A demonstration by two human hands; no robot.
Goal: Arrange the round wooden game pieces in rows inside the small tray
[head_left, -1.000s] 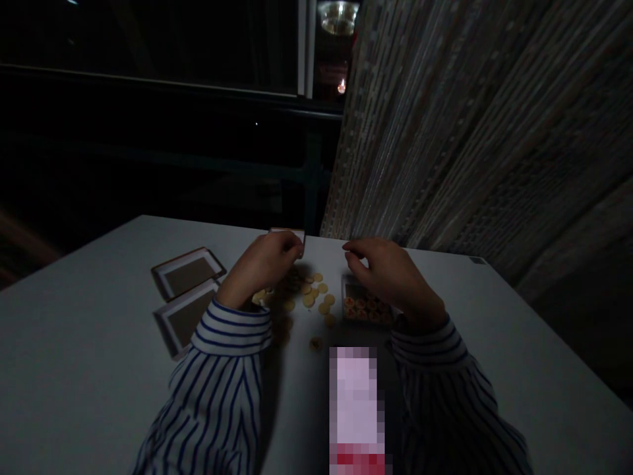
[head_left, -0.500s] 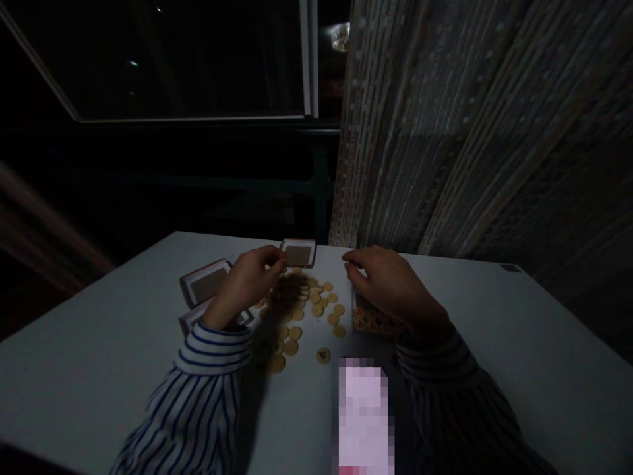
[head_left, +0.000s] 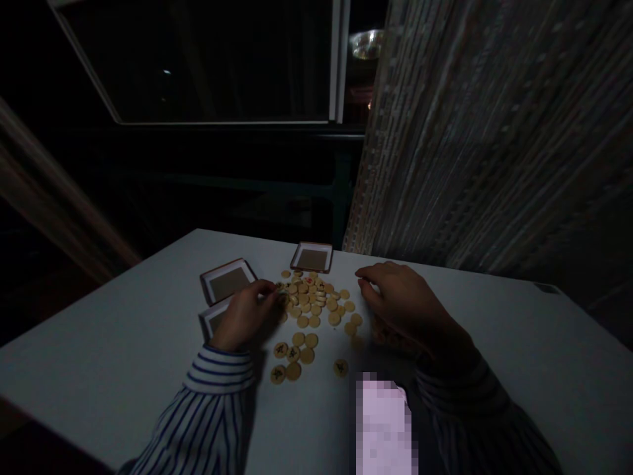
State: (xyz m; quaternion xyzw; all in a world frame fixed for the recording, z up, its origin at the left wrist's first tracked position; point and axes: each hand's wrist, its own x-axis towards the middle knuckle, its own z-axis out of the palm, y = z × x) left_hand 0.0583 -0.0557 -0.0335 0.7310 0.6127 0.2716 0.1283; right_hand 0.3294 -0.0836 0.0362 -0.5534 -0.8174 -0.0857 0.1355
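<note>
Several round wooden game pieces lie scattered on a pale table in dim light. My left hand rests at the left edge of the pile, its fingertips pinched on one small piece at the pile's rim. My right hand hovers curled to the right of the pile, over a box that it hides almost wholly; its fingers are bent together and I cannot make out anything in them. Both arms wear striped sleeves.
Three shallow box trays lie on the table: one behind the pile, two to the left. A ribbed curtain hangs at the right, a dark window behind. A blurred pale patch sits near me.
The view has shifted, so the table sits further right. My left hand has dropped from the far tray down to the pile's left edge. My right hand now covers the box of pieces.
</note>
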